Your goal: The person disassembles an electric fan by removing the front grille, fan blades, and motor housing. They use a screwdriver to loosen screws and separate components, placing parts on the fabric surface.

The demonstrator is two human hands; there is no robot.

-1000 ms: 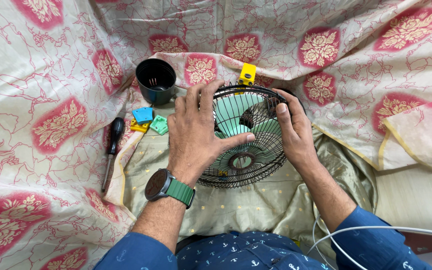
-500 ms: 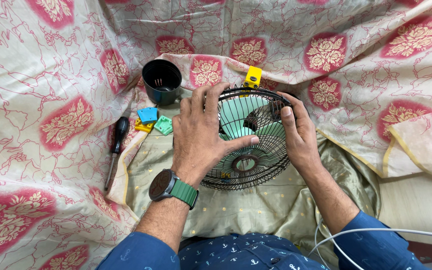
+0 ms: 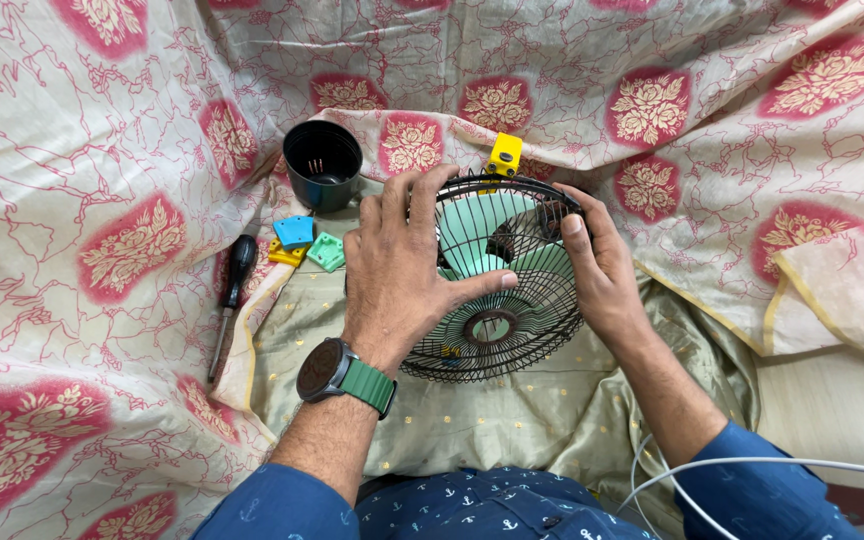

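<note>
gripping small fan [image 3: 497, 285] between both hands, black wire guard seated over green blades. left hand [image 3: 402, 270] spread flat on guard face, fingers hooked over far rim; right hand [image 3: 597, 265] clasps right rim. yellow clip [image 3: 503, 155] fitted beyond fingertips. loose clips [image 3: 304, 240], screwdriver [image 3: 232, 290], black cup [image 3: 323, 163] left of left hand: guard looks only partly fastened.

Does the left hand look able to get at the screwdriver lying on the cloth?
Probably yes. The screwdriver lies in the open on the cloth, just left of the left hand, with nothing between them. But that hand now rests on the fan grille and would have to let go.
</note>
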